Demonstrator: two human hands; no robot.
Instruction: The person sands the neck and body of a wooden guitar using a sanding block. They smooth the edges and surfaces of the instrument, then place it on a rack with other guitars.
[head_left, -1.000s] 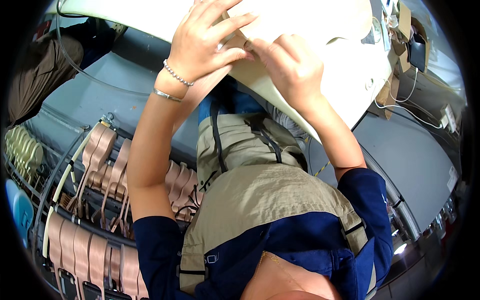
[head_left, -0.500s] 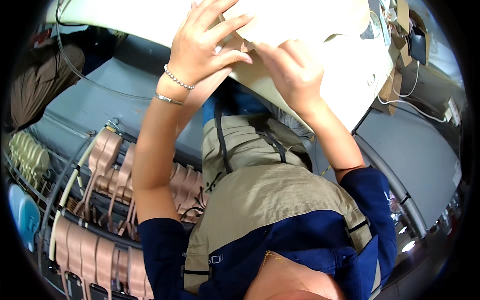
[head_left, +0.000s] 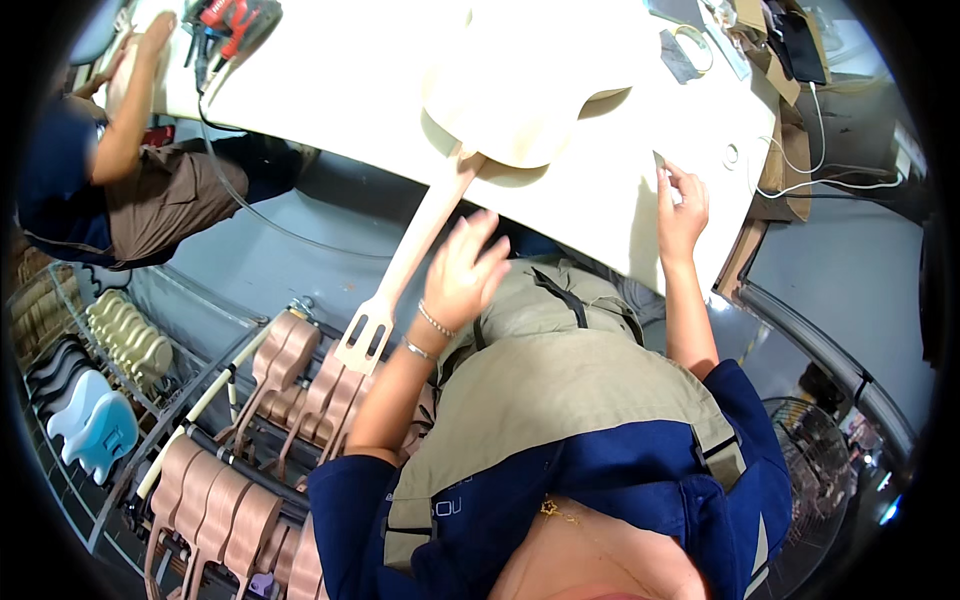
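A pale, unfinished wooden guitar body (head_left: 530,90) lies on the white worktable (head_left: 620,215). Its neck (head_left: 425,235) juts past the near edge toward me, ending in a slotted headstock (head_left: 370,335) over the floor. My left hand (head_left: 465,268) is raised just right of the neck, fingers spread and holding nothing. Farther right, my right hand (head_left: 683,205) is over the table's right part, apart from the guitar. Its thumb and fingers are pinched together near a small thin dark piece, too small to name.
Racks of guitar bodies with necks (head_left: 215,505) stand at lower left, near a light-blue guitar body (head_left: 95,425). A co-worker (head_left: 110,190) works at far left, near a red power tool (head_left: 235,22). A tape roll (head_left: 692,48) and white cable (head_left: 830,183) are at right.
My left hand has come off the neck area and drawn back toward me. My right hand has moved away to the right. The view has shifted, showing more of the guitar and co-worker.
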